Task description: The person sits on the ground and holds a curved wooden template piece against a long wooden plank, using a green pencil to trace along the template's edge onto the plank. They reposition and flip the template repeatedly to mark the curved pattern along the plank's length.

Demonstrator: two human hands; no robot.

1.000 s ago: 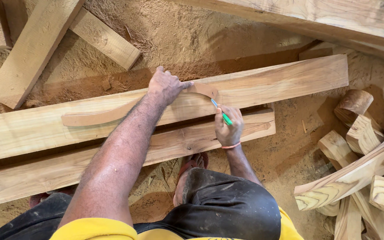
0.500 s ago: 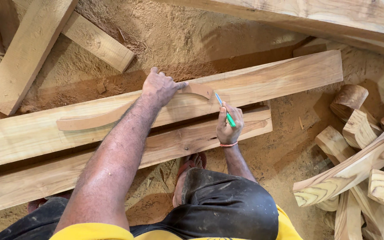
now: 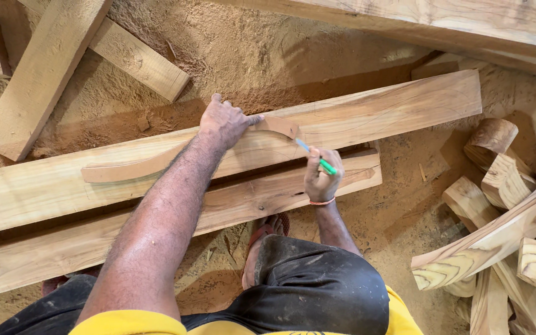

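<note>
On the left of the frame, the curved wooden template (image 3: pixel 156 162) lies flat on the upper plank (image 3: pixel 367 115), which rests on the sawdust floor (image 3: pixel 243 49). Its thin tail points to the left edge and its wide end sits near the middle. Your left hand (image 3: pixel 223 121) presses on the template a little left of the middle, fingers spread and open, holding nothing, only pushing down. I think you must keep this pressure firm, because a small slip will make the line double. To the right, your right hand (image 3: pixel 322 177) is closed on the green pen (image 3: pixel 315 156), and the tip touches the plank just beside the template's wide end. Hold the pen steep and tight against the edge. The lower plank (image 3: pixel 231 205) lies just below; do not lean on it.
</note>
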